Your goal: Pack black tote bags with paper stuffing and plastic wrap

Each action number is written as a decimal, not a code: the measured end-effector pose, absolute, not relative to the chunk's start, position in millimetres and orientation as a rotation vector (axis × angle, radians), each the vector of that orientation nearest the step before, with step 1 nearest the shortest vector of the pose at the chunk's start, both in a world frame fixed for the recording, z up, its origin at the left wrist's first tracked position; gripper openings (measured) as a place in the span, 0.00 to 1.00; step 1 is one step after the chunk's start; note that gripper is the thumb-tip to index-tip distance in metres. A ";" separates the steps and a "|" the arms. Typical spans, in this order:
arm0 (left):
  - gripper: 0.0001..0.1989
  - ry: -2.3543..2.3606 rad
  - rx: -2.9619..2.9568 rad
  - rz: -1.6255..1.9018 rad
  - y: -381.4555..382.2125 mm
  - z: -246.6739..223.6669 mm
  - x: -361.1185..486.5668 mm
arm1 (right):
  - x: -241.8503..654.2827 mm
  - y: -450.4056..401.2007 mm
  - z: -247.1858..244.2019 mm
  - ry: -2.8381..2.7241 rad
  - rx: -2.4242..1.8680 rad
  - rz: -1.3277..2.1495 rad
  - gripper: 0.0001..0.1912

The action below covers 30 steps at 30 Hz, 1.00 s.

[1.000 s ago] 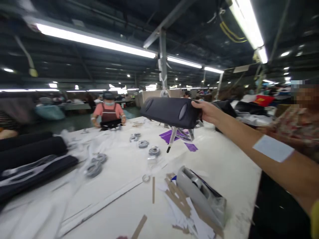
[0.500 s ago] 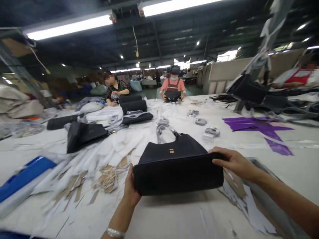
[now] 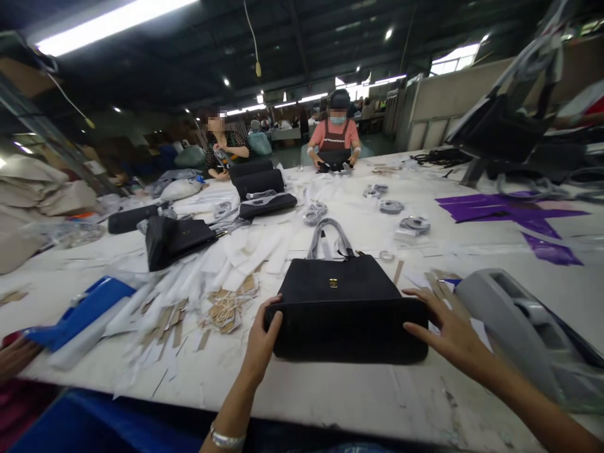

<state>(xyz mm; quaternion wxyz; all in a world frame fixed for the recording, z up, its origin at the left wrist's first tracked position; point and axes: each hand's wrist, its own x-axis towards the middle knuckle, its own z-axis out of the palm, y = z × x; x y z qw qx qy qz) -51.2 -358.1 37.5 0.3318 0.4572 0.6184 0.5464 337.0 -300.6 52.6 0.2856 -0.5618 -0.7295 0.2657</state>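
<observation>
So the grip's part-spread on both sides: left hand (image 3: 261, 336) and right hand (image 3: 446, 324) have opposite ends of the black bag (image 3: 349, 330), lying on the table (image 3: 330, 393). Looks basically built, gold hardware (image 3: 333, 283) on, handle (image 3: 343, 231) seemingly wrapped; can't tell what's left.

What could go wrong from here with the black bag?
1. The right hand, at one end of the black bag, is close to the gray tape dispenser; moving the bag that way might knock it.
2. Loose stringed tags lie beyond the left hand; a sweep to that side could scatter them.
3. The handle stands near wrapped gray coils, so pushing the bag forward may bump them.
</observation>
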 end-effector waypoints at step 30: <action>0.25 1.537 1.137 1.414 -346.4 59.1 -33.1 | 281.3 -258.0 117.7 -2.673 -1.317 0.780 0.33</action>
